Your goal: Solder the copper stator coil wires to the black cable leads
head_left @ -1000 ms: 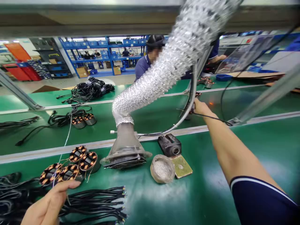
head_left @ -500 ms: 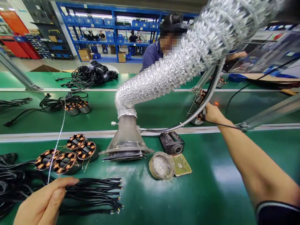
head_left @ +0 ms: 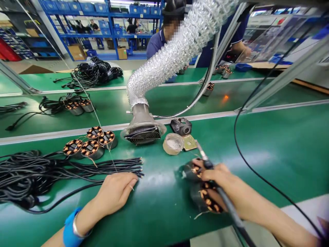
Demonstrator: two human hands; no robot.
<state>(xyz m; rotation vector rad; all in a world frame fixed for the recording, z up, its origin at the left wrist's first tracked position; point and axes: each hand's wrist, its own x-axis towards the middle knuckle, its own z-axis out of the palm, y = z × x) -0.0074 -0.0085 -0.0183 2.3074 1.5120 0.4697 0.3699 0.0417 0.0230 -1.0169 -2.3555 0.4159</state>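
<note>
My left hand (head_left: 118,190) is closed around a thin pale solder wire (head_left: 86,93) that runs down from above; a short end shows at the thumb. That hand rests by the stripped ends of a bundle of black cables (head_left: 120,165). My right hand (head_left: 221,178) grips a soldering iron (head_left: 208,164), its tip pointing toward a yellowish sponge (head_left: 189,142). Under the same hand stand two copper-wound motor stators, the nearer stator (head_left: 208,202) partly covered by fingers and blurred. Whether the fingers also clasp the stators, I cannot tell.
Several stators (head_left: 92,148) stand behind the cables. A fume hood (head_left: 141,116) hangs from a silver duct (head_left: 159,65). Near it are a round pot (head_left: 173,144) and a black iron holder (head_left: 181,126). A black cord (head_left: 239,144) hangs at right. A co-worker (head_left: 155,43) sits opposite.
My right hand has come back from the rear ledge to the near bench with the soldering iron and stators. My left hand has moved right to the cable ends. The view has shifted.
</note>
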